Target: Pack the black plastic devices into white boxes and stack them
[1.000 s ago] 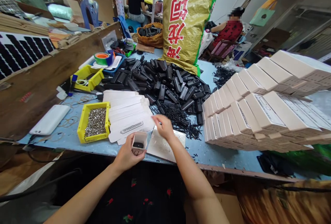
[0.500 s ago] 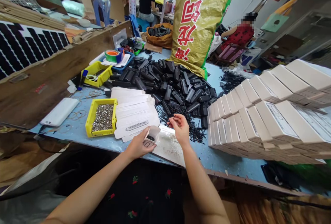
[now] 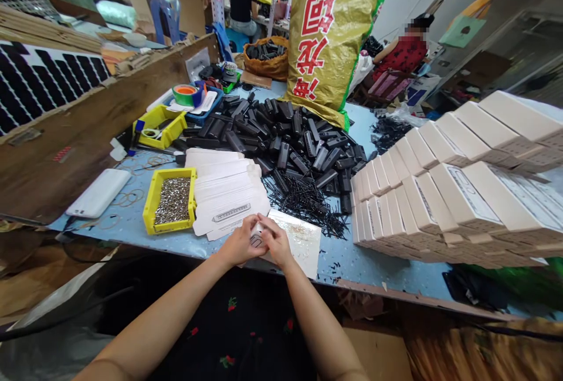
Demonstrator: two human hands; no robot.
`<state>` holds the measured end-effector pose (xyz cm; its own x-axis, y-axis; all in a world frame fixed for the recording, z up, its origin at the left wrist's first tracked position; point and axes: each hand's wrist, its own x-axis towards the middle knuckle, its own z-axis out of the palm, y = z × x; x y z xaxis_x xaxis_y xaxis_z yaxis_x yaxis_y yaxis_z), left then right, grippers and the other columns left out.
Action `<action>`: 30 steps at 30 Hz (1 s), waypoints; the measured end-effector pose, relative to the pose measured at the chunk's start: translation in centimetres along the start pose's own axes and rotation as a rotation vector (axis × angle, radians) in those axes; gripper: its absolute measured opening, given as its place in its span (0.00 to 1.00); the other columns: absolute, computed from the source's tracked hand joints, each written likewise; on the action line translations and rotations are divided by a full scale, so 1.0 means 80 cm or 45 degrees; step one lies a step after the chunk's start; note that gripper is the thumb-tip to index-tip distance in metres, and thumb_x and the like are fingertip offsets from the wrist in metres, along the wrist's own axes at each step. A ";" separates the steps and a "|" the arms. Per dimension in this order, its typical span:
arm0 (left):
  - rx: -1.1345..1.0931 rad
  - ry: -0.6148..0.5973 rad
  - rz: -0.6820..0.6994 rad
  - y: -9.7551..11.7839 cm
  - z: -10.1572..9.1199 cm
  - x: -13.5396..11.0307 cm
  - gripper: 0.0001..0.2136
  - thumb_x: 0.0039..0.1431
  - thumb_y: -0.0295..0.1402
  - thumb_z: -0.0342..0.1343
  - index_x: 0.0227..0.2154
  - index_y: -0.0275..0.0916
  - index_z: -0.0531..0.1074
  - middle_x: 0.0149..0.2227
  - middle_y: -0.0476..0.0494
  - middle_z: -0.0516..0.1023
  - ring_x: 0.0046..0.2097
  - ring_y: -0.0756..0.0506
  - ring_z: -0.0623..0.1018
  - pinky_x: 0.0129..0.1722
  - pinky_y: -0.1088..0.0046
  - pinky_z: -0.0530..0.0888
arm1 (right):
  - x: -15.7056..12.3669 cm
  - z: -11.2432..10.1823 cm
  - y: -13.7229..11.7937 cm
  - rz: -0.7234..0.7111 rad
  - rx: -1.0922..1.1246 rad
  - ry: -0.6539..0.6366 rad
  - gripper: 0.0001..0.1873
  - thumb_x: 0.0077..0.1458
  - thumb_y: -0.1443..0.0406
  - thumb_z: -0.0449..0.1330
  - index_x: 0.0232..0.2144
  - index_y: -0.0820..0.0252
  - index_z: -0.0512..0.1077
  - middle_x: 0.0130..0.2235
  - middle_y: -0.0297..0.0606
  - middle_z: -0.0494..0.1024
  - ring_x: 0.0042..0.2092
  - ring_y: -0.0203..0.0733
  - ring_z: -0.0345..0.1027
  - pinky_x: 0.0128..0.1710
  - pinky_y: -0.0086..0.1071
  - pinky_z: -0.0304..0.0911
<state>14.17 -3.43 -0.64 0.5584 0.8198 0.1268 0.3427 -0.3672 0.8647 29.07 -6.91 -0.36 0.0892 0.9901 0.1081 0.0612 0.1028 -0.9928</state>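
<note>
Both my hands meet at the table's near edge around a small white cardboard box (image 3: 255, 239). My left hand (image 3: 240, 244) grips the box from the left, fingers wrapped round it. My right hand (image 3: 275, 242) is closed on the box's right side, fingers over its top. The box's opening is hidden by my fingers. Just behind them lies a fanned stack of flat white box blanks (image 3: 226, 196). A clear plastic sheet (image 3: 301, 239) lies under and right of my hands. Thin black pins (image 3: 303, 202) are scattered beyond it.
A yellow tray of small screws (image 3: 172, 200) sits left of the blanks. A heap of black plastic parts (image 3: 281, 135) fills the table's middle, with a big yellow sack (image 3: 329, 29) behind. Stacked white boxes (image 3: 448, 182) stand on the right. Other people work at the back.
My right hand left the black pins and came back to the box. The box, held open-ended by my left hand before, is now covered by both hands.
</note>
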 end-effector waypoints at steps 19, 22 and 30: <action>0.081 0.006 -0.203 0.010 -0.003 -0.008 0.44 0.48 0.35 0.58 0.65 0.39 0.40 0.48 0.36 0.75 0.44 0.39 0.79 0.45 0.62 0.73 | -0.019 0.016 -0.018 -0.319 -0.229 0.068 0.14 0.60 0.63 0.55 0.45 0.53 0.76 0.48 0.39 0.77 0.51 0.42 0.71 0.54 0.37 0.65; 0.122 0.019 -0.191 0.007 -0.003 -0.008 0.44 0.49 0.39 0.58 0.65 0.38 0.40 0.49 0.34 0.75 0.44 0.38 0.79 0.44 0.62 0.74 | -0.017 0.013 -0.025 -0.295 -0.239 0.077 0.15 0.60 0.60 0.55 0.46 0.54 0.75 0.48 0.37 0.77 0.50 0.41 0.72 0.54 0.37 0.66; 0.197 -0.030 -0.132 -0.013 -0.007 -0.001 0.43 0.50 0.42 0.57 0.64 0.39 0.41 0.48 0.35 0.76 0.43 0.36 0.80 0.41 0.60 0.76 | -0.016 0.001 -0.025 -0.467 -0.509 -0.048 0.17 0.60 0.60 0.52 0.49 0.54 0.72 0.51 0.35 0.75 0.56 0.40 0.66 0.59 0.36 0.60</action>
<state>13.40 -2.89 -1.26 0.5309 0.8469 0.0283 0.5104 -0.3463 0.7872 28.77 -8.40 1.51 -0.0446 0.8995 0.4346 0.4559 0.4054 -0.7924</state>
